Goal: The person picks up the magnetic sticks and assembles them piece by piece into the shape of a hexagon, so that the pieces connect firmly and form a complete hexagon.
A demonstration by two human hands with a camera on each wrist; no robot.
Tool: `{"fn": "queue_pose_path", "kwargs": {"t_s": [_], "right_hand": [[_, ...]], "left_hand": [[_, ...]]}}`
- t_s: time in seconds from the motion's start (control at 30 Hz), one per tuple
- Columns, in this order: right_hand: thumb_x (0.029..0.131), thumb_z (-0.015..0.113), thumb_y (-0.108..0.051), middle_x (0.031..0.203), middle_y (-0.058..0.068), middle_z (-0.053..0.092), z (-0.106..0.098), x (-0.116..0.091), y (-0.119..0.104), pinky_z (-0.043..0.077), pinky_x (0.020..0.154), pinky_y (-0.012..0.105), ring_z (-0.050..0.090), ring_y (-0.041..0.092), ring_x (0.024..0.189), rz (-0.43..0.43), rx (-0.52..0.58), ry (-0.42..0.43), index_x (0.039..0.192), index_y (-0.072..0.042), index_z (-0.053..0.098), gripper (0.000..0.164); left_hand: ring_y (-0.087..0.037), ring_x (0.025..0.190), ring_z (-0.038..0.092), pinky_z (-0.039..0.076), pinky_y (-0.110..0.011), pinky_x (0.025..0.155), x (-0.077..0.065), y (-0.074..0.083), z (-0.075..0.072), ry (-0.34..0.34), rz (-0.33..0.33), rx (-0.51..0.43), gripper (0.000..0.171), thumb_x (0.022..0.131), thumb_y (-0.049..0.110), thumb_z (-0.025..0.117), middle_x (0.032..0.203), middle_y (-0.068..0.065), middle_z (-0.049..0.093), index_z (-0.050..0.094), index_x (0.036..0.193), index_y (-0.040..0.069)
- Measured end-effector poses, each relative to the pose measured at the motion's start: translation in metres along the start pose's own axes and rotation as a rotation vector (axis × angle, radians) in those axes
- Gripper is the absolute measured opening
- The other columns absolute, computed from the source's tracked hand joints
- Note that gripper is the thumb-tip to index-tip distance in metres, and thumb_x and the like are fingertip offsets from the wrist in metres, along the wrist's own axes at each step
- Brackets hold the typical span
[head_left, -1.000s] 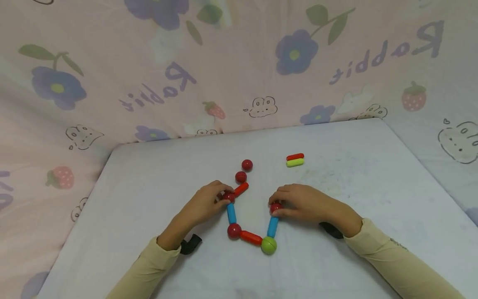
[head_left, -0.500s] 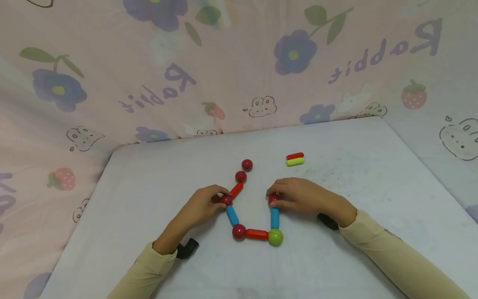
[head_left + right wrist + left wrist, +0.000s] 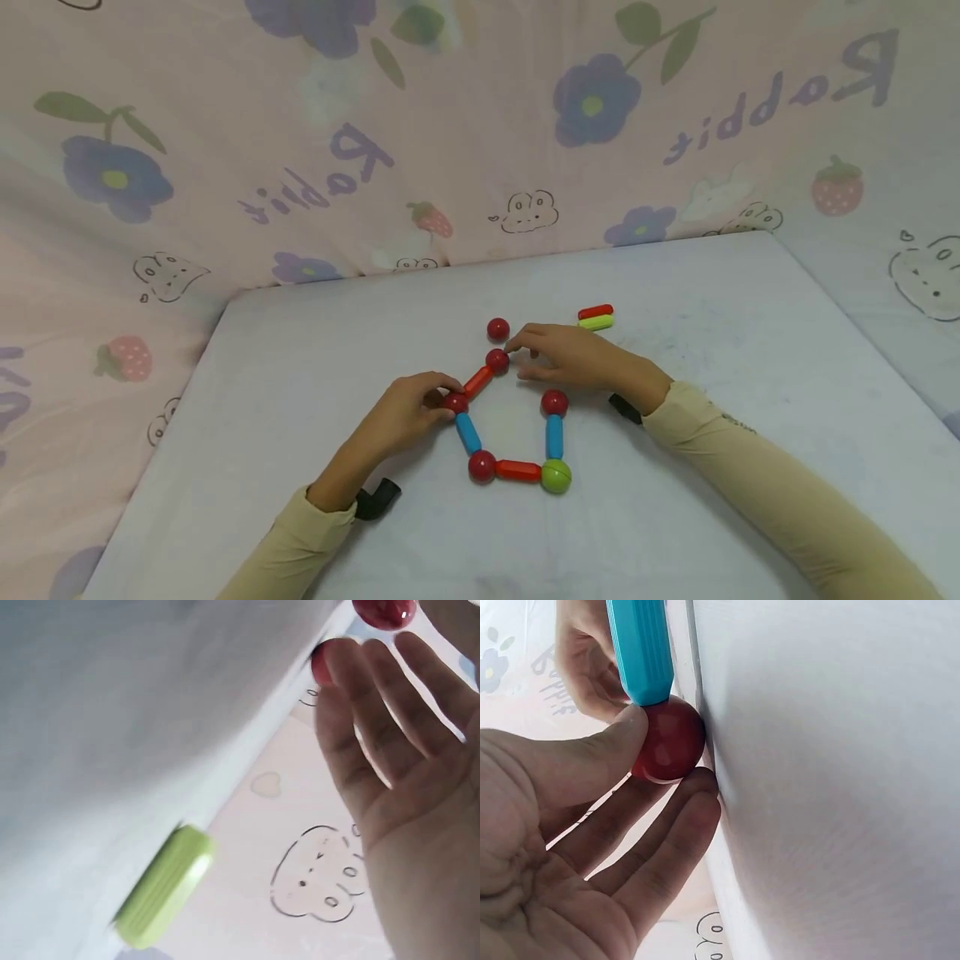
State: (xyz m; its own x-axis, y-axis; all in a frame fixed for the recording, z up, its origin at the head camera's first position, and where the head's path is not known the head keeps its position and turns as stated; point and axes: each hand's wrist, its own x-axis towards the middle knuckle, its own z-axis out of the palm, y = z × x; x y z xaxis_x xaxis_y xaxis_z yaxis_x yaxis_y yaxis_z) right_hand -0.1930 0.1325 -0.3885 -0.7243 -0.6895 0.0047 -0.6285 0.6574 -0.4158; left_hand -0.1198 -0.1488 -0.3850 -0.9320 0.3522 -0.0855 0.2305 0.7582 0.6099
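Observation:
In the head view, my left hand pinches a red ball between thumb and fingers. A blue rod joins that ball, as the left wrist view shows. A red rod runs from the pinched ball to another red ball. My right hand is beside this upper ball, fingertips right at its edge, fingers fairly straight. The chain continues through a lower red ball, a red rod, a green ball and a blue rod to a red ball.
A loose red ball lies just beyond the chain. Behind my right hand, a red rod and a yellow-green rod lie side by side. All rest on a white table before a printed cloth.
My right hand has let go of the right-hand red ball and moved up and left. The upper red ball has shifted slightly right, with the red rod's end. My left hand keeps its pinch.

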Motion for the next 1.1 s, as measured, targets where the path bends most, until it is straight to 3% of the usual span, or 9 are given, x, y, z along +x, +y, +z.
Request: {"fn": "queue_pose_path", "kwargs": {"t_s": [0.37,0.7,0.93,1.1], "right_hand": [[0.093,0.07,-0.03,0.142,-0.003,0.058,0.008,0.017,-0.007,0.052,0.103,0.037,0.06,0.016,0.125,-0.029,-0.02,-0.029,0.14,-0.026,0.055,0.049],[0.093,0.071,-0.029,0.136,-0.002,0.062,0.013,0.019,-0.012,0.056,0.095,0.035,0.064,0.014,0.109,0.01,-0.053,0.004,0.136,-0.024,0.058,0.045],[0.09,0.073,-0.036,0.112,-0.007,0.067,0.014,0.02,-0.012,0.056,0.084,0.027,0.061,0.01,0.093,0.049,-0.049,0.007,0.134,-0.024,0.059,0.047],[0.09,0.074,-0.037,0.108,-0.007,0.066,0.013,0.02,-0.013,0.055,0.082,0.026,0.06,0.01,0.091,0.058,-0.045,0.009,0.133,-0.023,0.059,0.048]], "left_hand": [[-0.017,0.099,0.067,0.057,-0.039,0.092,0.001,0.001,-0.002,-0.008,0.017,0.022,0.035,0.086,0.009,0.077,0.114,0.0,0.071,0.069,0.119,0.019],[-0.017,0.099,0.067,0.057,-0.04,0.091,0.0,0.001,-0.002,-0.014,0.029,0.029,0.033,0.087,0.008,0.075,0.114,-0.001,0.071,0.069,0.119,0.018],[-0.017,0.098,0.067,0.057,-0.04,0.091,-0.001,0.001,-0.001,-0.015,0.024,0.028,0.033,0.087,0.008,0.075,0.114,-0.001,0.071,0.069,0.119,0.017],[-0.017,0.098,0.067,0.057,-0.04,0.091,0.0,0.001,0.0,-0.011,0.023,0.026,0.034,0.087,0.008,0.075,0.115,-0.001,0.071,0.069,0.119,0.018]]}}
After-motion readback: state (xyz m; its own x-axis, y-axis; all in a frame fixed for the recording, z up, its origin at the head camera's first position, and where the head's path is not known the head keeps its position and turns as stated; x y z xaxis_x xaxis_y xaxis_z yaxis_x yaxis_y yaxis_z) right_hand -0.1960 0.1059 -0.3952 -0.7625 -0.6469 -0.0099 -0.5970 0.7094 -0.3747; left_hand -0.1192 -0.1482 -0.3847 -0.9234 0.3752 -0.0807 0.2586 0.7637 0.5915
